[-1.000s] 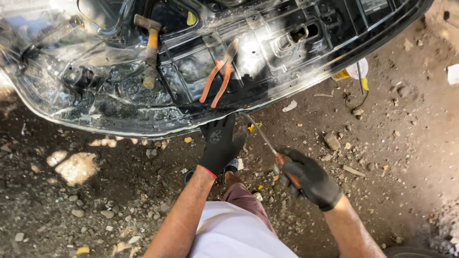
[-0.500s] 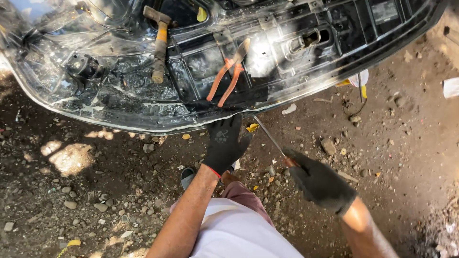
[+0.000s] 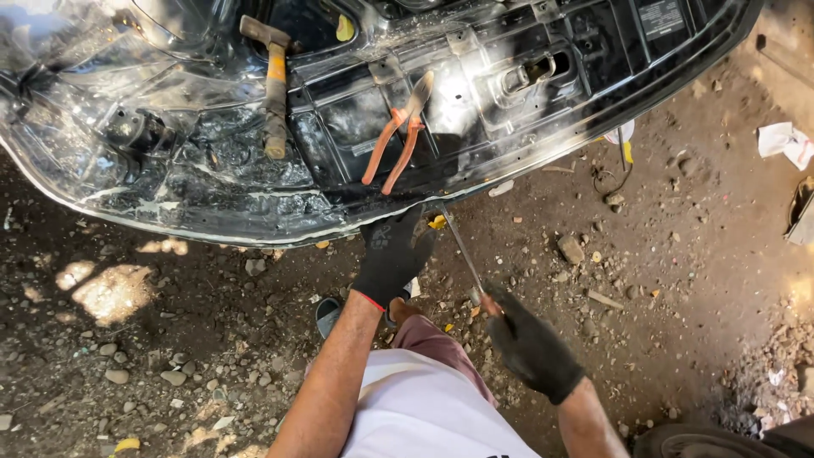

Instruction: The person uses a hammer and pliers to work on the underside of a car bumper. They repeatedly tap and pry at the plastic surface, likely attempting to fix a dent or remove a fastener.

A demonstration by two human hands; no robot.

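A black car body panel (image 3: 212, 182) lies on the dirt, its inner side up. My left hand (image 3: 392, 257), in a black glove, grips the panel's near edge. My right hand (image 3: 530, 348), also gloved, is shut on the handle of a screwdriver (image 3: 462, 246). Its thin shaft points up and left, with the tip at the panel's edge just right of my left hand. On the panel rest orange-handled pliers (image 3: 398, 140) and a hammer (image 3: 273, 85) with a wooden handle.
The ground is dirt strewn with stones. A small rock (image 3: 570, 248) lies right of the screwdriver, and white paper scraps (image 3: 787, 142) at the far right. A loose wire (image 3: 612, 182) sits below the panel's right end. My knee and a sandal (image 3: 328, 315) are beneath my hands.
My view has drifted, so the panel and tools sit slightly further right and lower. My right hand has moved a little right and down with the screwdriver. My left hand stays on the panel edge.
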